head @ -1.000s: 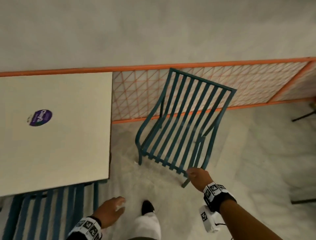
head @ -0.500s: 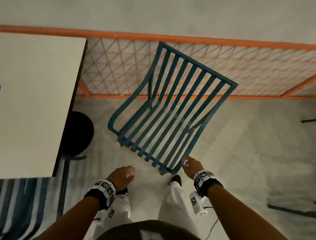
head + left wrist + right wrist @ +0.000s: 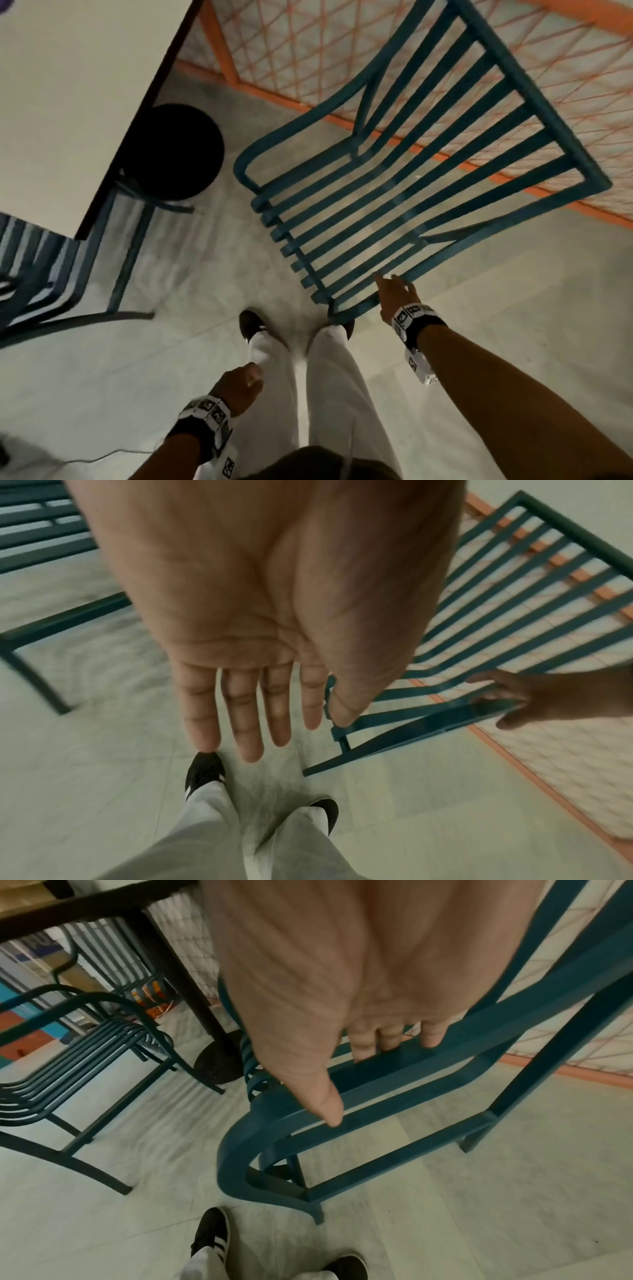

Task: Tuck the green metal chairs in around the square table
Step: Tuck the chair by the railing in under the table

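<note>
Right hand (image 3: 346, 1010) fingers hooked over green chair (image 3: 421, 178) armrest, clearest at wrist; left hand (image 3: 260, 631) flat, empty

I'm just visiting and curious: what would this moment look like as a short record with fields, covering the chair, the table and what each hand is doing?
Chair being moved: green metal chair, out from the square table, beside the orange mesh fence
Right hand: fingers curled over the chair's armrest
Left hand: free, fingers straight, holding nothing
Second chair: seat partly under the table
Table base: black round foot on the floor
Task status: this chair is not yet tucked in
</note>
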Demonstrator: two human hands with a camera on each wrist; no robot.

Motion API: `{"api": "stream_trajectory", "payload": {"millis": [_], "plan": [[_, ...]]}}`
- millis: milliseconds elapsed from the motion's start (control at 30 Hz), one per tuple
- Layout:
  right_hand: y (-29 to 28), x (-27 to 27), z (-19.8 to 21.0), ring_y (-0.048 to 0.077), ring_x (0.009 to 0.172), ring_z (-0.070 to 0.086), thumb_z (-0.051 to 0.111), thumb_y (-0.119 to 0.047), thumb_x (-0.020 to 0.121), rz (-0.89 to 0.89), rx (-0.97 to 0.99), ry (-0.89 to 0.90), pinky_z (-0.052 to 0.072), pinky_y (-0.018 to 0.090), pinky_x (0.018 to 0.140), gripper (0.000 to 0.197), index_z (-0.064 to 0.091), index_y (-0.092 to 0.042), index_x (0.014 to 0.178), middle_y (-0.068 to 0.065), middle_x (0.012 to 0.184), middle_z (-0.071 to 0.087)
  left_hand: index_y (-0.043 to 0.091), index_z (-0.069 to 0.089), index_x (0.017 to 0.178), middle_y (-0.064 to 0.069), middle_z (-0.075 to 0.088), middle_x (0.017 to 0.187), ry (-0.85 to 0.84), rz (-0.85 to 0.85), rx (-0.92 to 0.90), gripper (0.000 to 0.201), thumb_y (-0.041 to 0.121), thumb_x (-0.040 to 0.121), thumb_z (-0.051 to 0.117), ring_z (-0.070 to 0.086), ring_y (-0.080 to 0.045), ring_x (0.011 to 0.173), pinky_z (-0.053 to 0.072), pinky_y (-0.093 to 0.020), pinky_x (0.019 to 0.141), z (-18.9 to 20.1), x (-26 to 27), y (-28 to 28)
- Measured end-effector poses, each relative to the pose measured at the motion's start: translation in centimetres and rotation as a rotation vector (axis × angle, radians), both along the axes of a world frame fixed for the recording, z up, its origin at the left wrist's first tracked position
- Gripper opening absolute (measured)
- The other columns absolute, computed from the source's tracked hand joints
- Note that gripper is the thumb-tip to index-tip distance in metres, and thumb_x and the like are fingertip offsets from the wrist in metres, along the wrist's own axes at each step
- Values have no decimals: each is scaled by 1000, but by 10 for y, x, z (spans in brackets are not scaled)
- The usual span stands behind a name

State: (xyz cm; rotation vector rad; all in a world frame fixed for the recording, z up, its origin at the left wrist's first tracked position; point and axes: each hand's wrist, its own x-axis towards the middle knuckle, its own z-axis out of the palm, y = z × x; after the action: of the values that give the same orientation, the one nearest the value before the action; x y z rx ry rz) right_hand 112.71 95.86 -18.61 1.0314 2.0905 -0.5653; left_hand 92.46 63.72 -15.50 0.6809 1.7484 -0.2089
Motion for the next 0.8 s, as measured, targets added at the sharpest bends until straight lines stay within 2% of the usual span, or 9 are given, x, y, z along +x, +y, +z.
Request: {"api": "stream_trajectory", "payload": {"millis": [67,133,200,300,433,500,567,700,800], "plan": [[4,-3,-11,28,148,15,60,-25,90,64,10,-75,9,53,121,76,16,-26,151,6,157,30,27,51,127,-5,59,133,-5,93,14,40,46,94,41,55,-26,122,41,-29,98,4,3,-8],[5,-13,-18,30,139,31,57,-55,86,237,65,-184,18,55,115,68,35,-27,144,2,146,44,32,54,118,-4,63,128,0,167,32,27,43,95,44,57,-25,117,42,-28,95,8,3,-14],[3,-23,-21,27,128,42,54,-66,83,361,98,-227,27,50,110,65,48,-28,134,-1,135,53,28,55,121,-5,63,127,2,224,35,28,37,96,45,58,-26,116,43,-28,94,9,0,-16],[-2,-35,-24,26,125,48,55,-65,83,421,116,-216,32,44,107,62,52,-25,131,0,130,57,23,55,123,-8,63,125,-9,256,27,30,29,95,45,58,-28,114,44,-31,94,11,-9,-15],[-35,-79,-20,27,125,49,55,-66,82,404,75,-183,31,43,108,66,52,-23,132,3,131,58,31,55,117,-4,64,123,-40,255,31,27,33,92,47,59,-25,112,46,-34,95,14,-36,-16],[-62,-118,-21,28,120,53,53,-65,84,379,60,-124,34,45,107,61,57,-21,126,5,125,62,42,53,106,0,66,119,-18,274,52,17,40,91,46,61,-22,109,48,-34,93,14,-55,-18],[-88,-164,-21,28,114,56,50,-65,85,352,42,-79,35,44,105,58,60,-19,119,5,118,66,45,50,101,3,67,114,4,310,83,12,40,90,48,62,-19,105,48,-32,92,18,-75,-20],[-124,-260,-20,27,110,60,47,-64,88,269,2,-8,33,46,104,55,61,-18,115,3,112,68,36,56,110,6,65,111,68,385,146,20,35,91,51,60,-15,103,44,-24,88,25,-115,-29],[-132,-304,-12,29,119,57,47,-51,94,156,-67,71,37,46,105,45,58,-17,122,5,125,63,36,56,110,7,66,109,87,406,157,21,34,90,51,61,-13,102,45,-25,89,28,-141,-44]]}}
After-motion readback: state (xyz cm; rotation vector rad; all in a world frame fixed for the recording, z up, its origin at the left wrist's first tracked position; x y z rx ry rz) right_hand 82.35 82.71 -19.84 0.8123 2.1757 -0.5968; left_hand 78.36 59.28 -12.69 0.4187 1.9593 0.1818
